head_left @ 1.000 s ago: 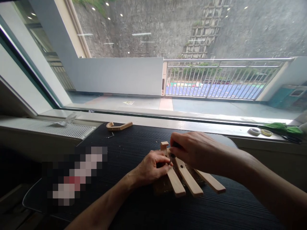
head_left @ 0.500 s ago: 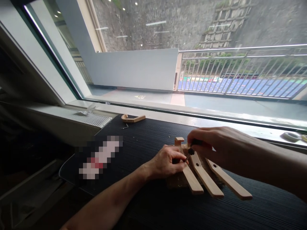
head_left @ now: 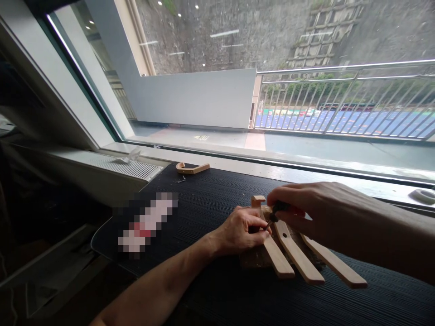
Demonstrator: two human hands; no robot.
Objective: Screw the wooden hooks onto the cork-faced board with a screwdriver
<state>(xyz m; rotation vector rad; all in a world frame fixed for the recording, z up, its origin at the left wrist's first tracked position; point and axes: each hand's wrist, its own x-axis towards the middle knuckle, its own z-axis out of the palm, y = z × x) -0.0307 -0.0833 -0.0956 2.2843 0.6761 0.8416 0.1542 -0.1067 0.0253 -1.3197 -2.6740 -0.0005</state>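
My right hand point(head_left: 302, 203) is closed around the dark handle of a screwdriver point(head_left: 280, 210), whose shaft slants down and left. The shaft's tip meets the pinched thumb and fingers of my left hand point(head_left: 238, 228); what sits between those fingertips is hidden. Beneath that pinch is the left wooden hook point(head_left: 280, 261), pale and flat, with its curled end upward. Beside it lie a middle wooden hook point(head_left: 299, 259) with a dark hole and a right wooden piece point(head_left: 340, 266), partly covered by my right hand. All three rest across a brown wooden board point(head_left: 251, 261).
On the black table point(head_left: 204, 199), another curved wooden hook point(head_left: 193, 169) stands near the window, with small screws point(head_left: 182, 179) before it. A blurred pinkish item point(head_left: 149, 224) lies at the left. A tape roll point(head_left: 422, 195) sits on the sill at right.
The view has shifted slightly, so most things appear a little further right. My right hand has turned slightly on the screwdriver, while my left keeps its pinch at the tip.
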